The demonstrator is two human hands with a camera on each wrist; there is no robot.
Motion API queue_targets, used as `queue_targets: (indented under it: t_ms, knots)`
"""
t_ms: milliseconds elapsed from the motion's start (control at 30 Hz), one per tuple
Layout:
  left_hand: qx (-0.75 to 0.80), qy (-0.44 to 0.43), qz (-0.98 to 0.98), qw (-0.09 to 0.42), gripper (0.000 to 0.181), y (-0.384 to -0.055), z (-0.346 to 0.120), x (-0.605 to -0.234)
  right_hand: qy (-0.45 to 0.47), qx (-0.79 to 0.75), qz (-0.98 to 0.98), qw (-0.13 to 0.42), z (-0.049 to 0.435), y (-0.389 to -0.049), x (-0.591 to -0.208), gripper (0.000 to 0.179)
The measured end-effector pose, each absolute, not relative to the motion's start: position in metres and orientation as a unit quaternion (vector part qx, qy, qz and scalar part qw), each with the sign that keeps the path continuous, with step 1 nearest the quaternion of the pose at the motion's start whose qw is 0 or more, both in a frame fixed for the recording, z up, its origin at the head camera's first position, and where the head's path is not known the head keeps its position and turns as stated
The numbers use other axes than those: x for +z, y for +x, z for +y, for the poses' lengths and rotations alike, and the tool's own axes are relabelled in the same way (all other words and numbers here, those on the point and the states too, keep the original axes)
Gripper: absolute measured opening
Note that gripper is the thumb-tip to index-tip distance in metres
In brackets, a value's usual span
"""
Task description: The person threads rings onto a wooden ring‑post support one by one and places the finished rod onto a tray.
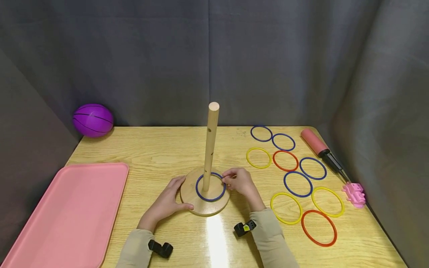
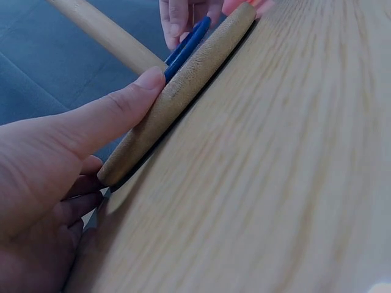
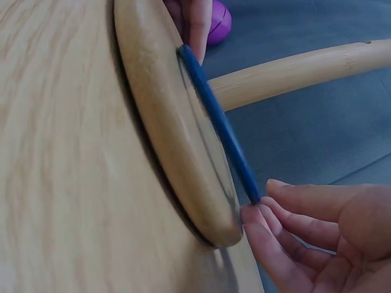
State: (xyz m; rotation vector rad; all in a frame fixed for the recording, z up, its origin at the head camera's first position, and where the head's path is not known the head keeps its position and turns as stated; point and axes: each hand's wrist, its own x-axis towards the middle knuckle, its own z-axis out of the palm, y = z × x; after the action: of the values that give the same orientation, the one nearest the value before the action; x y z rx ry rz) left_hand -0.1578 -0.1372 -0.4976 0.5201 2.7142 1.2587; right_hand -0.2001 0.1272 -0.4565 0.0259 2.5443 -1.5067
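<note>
A round wooden base (image 1: 187, 188) with a tall upright pole (image 1: 211, 145) stands mid-table. Around the pole's foot is a blue ring (image 1: 210, 200). My left hand (image 1: 165, 204) grips the base's left edge, its thumb on the front rim and its fingers around the side. On the other side, my right hand (image 1: 242, 183) holds the ring's right edge at its fingertips. In the right wrist view the blue ring (image 3: 223, 131) slants, its near end raised off the base and its far end touching or close to it.
Several loose rings lie on the right, among them a red ring (image 1: 319, 228) and a yellow ring (image 1: 259, 158). Beyond them are a pink hand pump (image 1: 315, 142) and a pink toy (image 1: 354, 194). A pink tray (image 1: 77, 208) and a purple ball (image 1: 93, 120) are on the left.
</note>
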Motion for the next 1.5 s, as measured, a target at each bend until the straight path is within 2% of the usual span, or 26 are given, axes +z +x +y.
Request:
queue_targets:
  t_ms: [300, 633, 933, 1133, 1500]
  knots:
    - [0.418, 0.173, 0.889, 0.062, 0.115, -0.157, -0.136, -0.498, -0.013, -0.486, 0.870, 0.080, 0.149, -0.193, -0.440, 0.018]
    - [0.416, 0.177, 0.890, 0.060, 0.118, -0.157, -0.136, -0.496, -0.028, -0.465, 0.883, 0.058, 0.212, -0.174, -0.427, 0.024]
    - [0.414, 0.171, 0.891, 0.067, 0.117, -0.157, -0.136, -0.498, -0.001, -0.410, 0.911, 0.033, 0.263, -0.154, -0.416, 0.026]
    - [0.418, 0.169, 0.890, 0.067, 0.116, -0.157, -0.136, -0.497, 0.029, -0.338, 0.941, 0.016, 0.284, -0.143, -0.418, 0.023]
    - [0.422, 0.167, 0.888, 0.074, 0.117, -0.157, -0.137, -0.499, 0.055, -0.272, 0.960, 0.031, 0.301, -0.135, -0.432, 0.017]
